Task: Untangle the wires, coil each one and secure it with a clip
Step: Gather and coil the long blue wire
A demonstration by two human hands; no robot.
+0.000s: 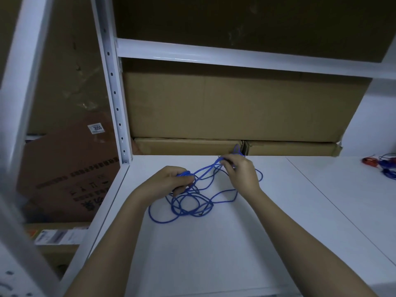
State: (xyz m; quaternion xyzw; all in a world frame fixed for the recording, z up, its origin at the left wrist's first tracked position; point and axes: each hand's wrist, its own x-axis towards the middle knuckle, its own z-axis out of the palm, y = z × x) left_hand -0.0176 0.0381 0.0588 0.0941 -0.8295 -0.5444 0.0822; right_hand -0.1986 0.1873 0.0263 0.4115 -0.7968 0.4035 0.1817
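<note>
our left hand [171,182] is curled round a bunch of blue wire [184,207], and our right hand [241,171] pinches a couple of strands further back, lifting them off the desk [214,243]. between the two hands the strands run taut and close together. the rest of the wire lies on the desk just below our hands in loose, overlapping loops, one long loop trailing out to the left and another to the right.

we judge that we are in the untangling step, or just starting the coil: the loops on the desk cross each other, and no clip shows near our hands. the next move calls for drawing the strands through the right hand without tightening the crossings, while the left keeps its bunch steady.

far right on the desk lie more wires [383,166], red and blue, well apart from ours. cardboard boxes [235,108] fill the shelf behind.
</note>
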